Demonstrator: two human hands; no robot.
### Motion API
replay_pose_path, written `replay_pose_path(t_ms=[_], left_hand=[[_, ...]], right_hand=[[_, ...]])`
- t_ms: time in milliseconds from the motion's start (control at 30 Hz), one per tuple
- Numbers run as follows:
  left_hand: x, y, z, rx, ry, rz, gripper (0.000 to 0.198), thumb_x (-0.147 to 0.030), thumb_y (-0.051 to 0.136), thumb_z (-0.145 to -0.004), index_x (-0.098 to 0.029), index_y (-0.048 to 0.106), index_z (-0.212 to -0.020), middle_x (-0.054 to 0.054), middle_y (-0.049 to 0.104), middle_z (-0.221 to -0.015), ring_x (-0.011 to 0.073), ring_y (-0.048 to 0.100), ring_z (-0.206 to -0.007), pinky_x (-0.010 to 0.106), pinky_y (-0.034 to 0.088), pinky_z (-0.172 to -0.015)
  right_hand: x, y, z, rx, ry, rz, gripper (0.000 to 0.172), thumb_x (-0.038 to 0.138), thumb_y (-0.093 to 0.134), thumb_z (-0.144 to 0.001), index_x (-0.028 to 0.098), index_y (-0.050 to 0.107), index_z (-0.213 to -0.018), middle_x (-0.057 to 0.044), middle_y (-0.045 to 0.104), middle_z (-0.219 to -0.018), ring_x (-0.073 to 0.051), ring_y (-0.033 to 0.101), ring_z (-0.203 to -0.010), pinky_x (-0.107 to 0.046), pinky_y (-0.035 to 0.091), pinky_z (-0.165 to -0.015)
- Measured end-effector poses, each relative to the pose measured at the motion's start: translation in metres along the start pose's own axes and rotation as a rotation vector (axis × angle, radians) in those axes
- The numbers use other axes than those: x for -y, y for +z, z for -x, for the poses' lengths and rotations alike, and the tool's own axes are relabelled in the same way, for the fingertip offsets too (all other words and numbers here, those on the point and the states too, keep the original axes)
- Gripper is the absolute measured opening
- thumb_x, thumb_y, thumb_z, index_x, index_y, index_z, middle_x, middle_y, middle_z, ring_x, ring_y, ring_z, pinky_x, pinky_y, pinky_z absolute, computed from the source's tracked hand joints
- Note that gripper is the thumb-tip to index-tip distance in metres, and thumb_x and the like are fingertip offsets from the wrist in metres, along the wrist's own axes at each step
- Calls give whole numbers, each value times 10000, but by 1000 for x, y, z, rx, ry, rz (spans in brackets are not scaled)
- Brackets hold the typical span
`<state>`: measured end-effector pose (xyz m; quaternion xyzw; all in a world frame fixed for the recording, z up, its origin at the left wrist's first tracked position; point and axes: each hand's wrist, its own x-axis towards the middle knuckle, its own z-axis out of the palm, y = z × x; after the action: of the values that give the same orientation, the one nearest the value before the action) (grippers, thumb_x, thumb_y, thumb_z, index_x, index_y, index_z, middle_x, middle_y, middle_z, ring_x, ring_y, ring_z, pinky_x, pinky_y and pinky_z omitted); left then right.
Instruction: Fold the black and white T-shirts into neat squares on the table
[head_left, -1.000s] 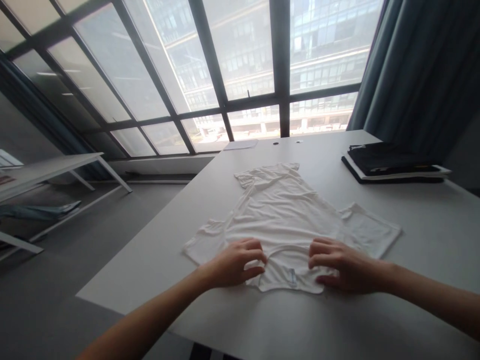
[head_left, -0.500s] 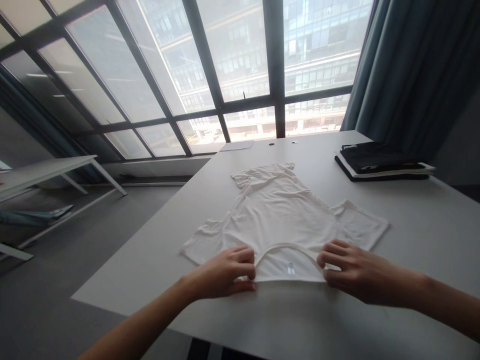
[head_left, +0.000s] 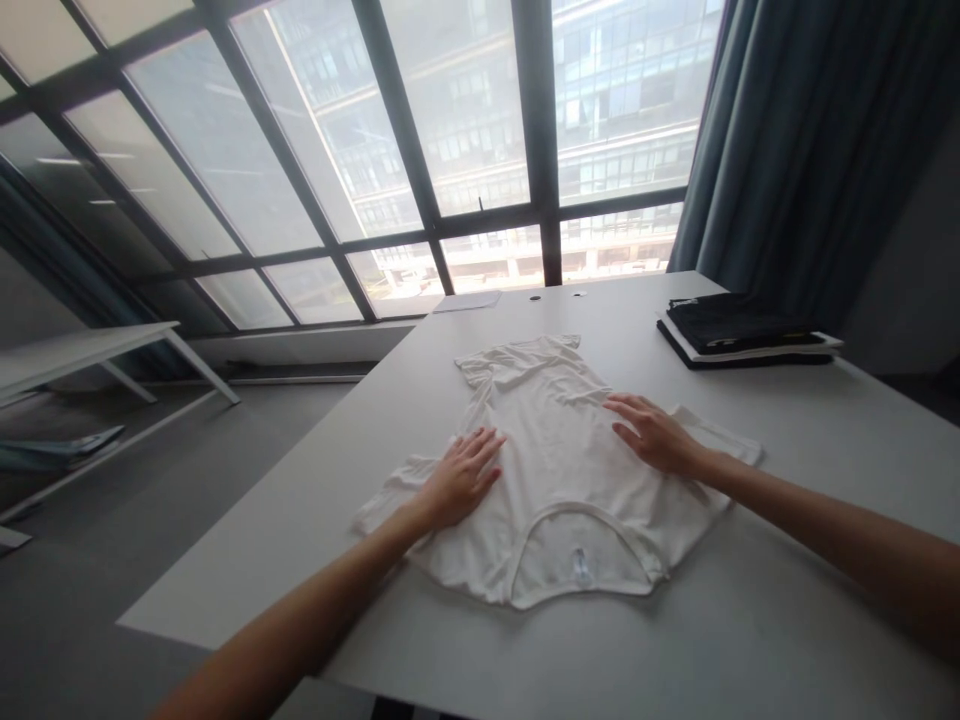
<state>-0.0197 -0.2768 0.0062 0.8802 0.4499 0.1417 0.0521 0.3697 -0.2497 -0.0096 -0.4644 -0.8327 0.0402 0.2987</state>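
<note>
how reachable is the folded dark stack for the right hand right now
Probably yes: the right hand lies open on the white shirt, holding nothing, and the table between it and the folded dark stack looks bare; a stretch may be needed.

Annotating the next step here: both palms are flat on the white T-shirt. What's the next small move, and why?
Likely slide the left hand and right hand apart and away, toward the far hem. Both lie open on the white fabric T-shirt, spread collar-near on the grey table, and creases show around the far hem.
</note>
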Motion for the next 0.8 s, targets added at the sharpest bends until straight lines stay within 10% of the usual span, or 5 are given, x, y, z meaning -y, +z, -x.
replay_pose_path(t_ms=[233,400,600,800], left_hand=[[15,11,18,157,-32,-83,553,-490,388,-1044,-343,326,-1574,77,213,-1665,311,188,-1534,588,170,-1212],[10,-12,11,201,18,15,518,-517,490,-997,-325,504,-1478,81,393,-1596,310,370,-1466,512,301,-1188],[34,-22,-81,-54,-87,43,445,-344,500,-980,-179,591,-1384,116,566,-1455,271,518,-1352,390,365,-1162],[90,0,-184,-123,-361,8,390,-214,434,-962,-102,639,-1275,192,634,-1342,299,560,-1289,413,380,-1122]], right_hand=[[-23,13,32,246,100,140,558,468,379,-1018,221,447,-1514,-137,339,-1614,-316,291,-1498,-580,301,-1175],[-5,-5,43,204,146,184,463,475,430,-999,255,595,-1372,-136,555,-1468,-342,508,-1359,-600,374,-1107],[-20,-15,-40,86,144,227,396,288,423,-981,151,658,-1270,-159,643,-1341,-298,561,-1266,-426,401,-1100],[-66,10,-142,237,346,230,403,236,402,-982,88,628,-1282,-206,664,-1273,-297,581,-1217,-388,411,-1048]])
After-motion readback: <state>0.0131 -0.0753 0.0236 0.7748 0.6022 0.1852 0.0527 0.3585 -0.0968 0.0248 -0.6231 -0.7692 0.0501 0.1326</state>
